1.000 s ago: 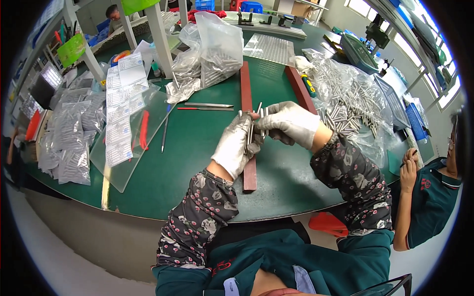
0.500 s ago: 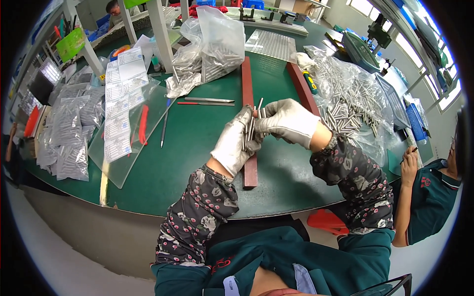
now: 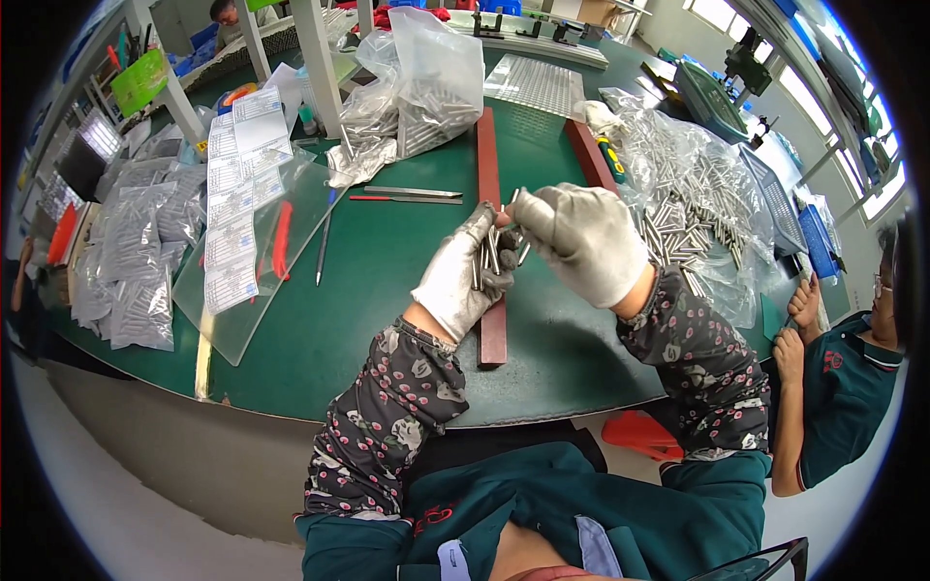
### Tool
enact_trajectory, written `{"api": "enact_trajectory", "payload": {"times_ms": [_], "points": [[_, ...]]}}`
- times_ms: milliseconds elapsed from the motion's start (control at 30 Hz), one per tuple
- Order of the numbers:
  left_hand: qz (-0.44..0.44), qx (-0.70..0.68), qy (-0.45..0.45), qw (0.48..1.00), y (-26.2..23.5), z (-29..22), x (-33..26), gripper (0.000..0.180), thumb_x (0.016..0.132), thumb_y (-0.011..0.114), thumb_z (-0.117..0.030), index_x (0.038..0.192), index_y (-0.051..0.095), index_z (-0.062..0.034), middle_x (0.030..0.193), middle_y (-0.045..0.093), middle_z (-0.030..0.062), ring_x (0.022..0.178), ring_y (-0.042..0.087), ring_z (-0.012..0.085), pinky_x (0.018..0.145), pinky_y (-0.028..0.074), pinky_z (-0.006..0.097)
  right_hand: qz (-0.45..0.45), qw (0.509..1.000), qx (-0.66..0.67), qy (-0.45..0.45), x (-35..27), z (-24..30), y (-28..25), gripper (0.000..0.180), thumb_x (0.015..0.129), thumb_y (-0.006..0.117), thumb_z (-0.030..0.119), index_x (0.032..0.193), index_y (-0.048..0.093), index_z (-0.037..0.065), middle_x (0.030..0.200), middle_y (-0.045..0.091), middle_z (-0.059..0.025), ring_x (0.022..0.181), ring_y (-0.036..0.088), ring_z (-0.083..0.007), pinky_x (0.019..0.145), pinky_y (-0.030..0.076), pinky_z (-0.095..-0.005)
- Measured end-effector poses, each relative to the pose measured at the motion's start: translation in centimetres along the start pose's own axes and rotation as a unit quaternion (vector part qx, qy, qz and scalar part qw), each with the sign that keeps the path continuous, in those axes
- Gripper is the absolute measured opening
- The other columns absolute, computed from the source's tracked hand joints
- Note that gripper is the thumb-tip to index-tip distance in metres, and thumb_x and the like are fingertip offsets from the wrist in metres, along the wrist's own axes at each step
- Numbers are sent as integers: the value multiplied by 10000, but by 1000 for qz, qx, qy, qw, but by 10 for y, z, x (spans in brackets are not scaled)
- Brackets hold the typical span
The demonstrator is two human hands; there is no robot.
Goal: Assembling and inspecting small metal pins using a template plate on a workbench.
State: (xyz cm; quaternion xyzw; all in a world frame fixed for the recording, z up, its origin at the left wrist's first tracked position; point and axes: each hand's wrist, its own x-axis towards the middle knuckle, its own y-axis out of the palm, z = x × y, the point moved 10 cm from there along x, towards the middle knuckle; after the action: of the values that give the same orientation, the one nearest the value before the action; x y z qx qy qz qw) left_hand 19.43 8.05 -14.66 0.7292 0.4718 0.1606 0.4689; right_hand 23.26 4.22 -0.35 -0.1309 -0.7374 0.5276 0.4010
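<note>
Steel pins (image 3: 496,254) bundled between left hand (image 3: 463,281) and right hand (image 3: 584,240).

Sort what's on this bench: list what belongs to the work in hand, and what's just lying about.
In hand: left hand holding metal pins; right hand at the pins; pin heap; wooden rail.
Lying about: red cutter, tweezers, label sheets, filled bags.

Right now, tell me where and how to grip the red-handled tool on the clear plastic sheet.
Grip the red-handled tool around the middle of its handle, coming from above. It lies flat and lengthwise on the clear plastic sheet, with both long sides free for fingers.
</note>
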Motion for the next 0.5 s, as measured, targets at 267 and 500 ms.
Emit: {"api": "enact_trajectory", "payload": {"times_ms": [267,500], "points": [[103,-134,-2,986,8,2,5,156,894,501,-158,1024,507,-71,794,522,29,626,506,89,435,354,172,11,985,169,45,-8,-17,5,337,660,501,-52,971,593,39,775,589,-155,714,571,-316,638,467,-380],[41,-7,44,998,5,-8,0,255,897,454,-84,1137,443,3,820,490,28,702,540,100,460,363,174,132,966,46,219,-39,-107,53,194,772,508,126,917,636,121,812,627,-124,787,601,-293,687,478,-375]]}}
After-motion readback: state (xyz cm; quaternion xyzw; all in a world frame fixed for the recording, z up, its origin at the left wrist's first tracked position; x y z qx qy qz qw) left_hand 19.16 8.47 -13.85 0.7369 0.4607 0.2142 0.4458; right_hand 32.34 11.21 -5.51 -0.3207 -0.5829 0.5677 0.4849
